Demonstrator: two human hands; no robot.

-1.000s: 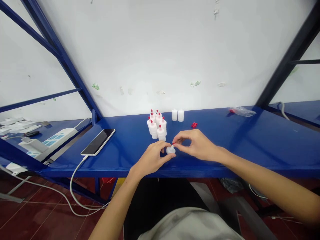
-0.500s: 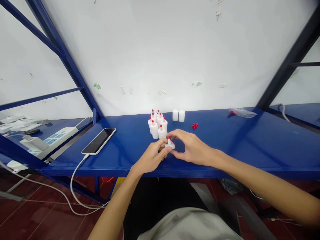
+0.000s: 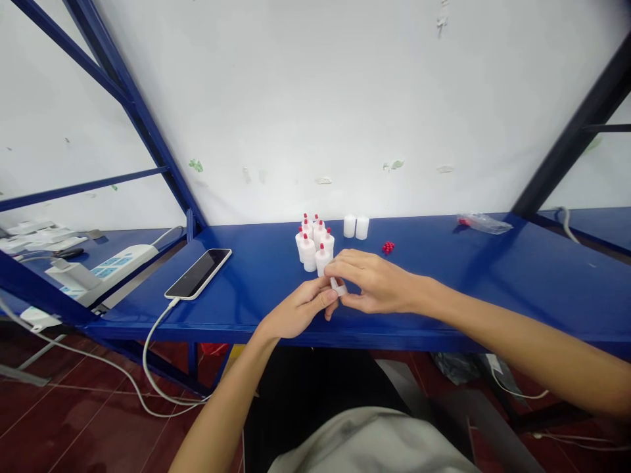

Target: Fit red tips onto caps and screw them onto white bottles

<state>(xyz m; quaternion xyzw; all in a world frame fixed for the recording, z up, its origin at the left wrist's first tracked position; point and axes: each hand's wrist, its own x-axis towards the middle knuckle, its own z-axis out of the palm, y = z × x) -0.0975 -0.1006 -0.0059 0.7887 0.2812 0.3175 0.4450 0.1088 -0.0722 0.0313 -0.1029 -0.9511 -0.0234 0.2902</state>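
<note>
My left hand (image 3: 302, 307) grips a white nozzle cap (image 3: 339, 288) between thumb and fingers, near the front of the blue table (image 3: 424, 276). The fingers of my right hand (image 3: 372, 281) are closed on the same cap from the right and hide its tip. Just behind my hands stands a cluster of several white bottles (image 3: 308, 253) with red tips. Two white bottles without nozzles (image 3: 362, 228) stand upright farther back. A small heap of red tips (image 3: 388, 247) lies to their right.
A white-edged phone (image 3: 198, 274) with a cable lies at the left of the table. A clear plastic bag (image 3: 486, 223) lies at the back right. Beyond the blue frame at left is a power strip (image 3: 129, 257). The wall borders the table's back edge.
The cap has tilted to the left, and my right fingers have moved over its red tip, which is now hidden. The whole view has shifted slightly.
</note>
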